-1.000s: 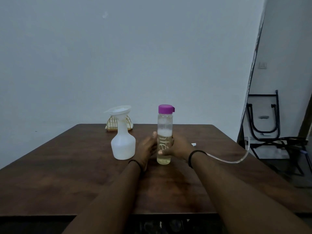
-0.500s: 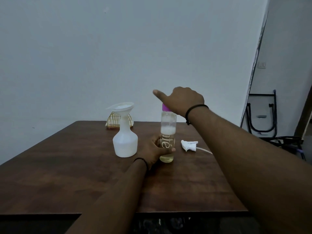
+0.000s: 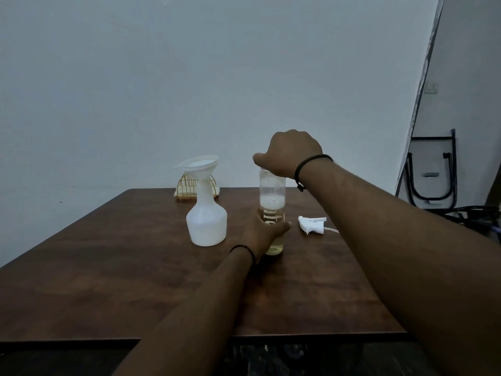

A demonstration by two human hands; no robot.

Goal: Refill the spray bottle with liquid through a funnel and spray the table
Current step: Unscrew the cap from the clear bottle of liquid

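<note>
The clear bottle [image 3: 272, 210], part-full and foamy, likely smooth and moderately heavy, stands on the worktop [image 3: 108, 267]. Left hand [image 3: 264, 233] wraps its lower body; right hand [image 3: 290, 153] closes over its cap. The funnel-topped spray bottle [image 3: 207, 221] stands just left.

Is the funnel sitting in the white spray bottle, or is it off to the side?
In. The funnel stands in the neck of the white spray bottle, whose spray head lies detached on the table.
</note>
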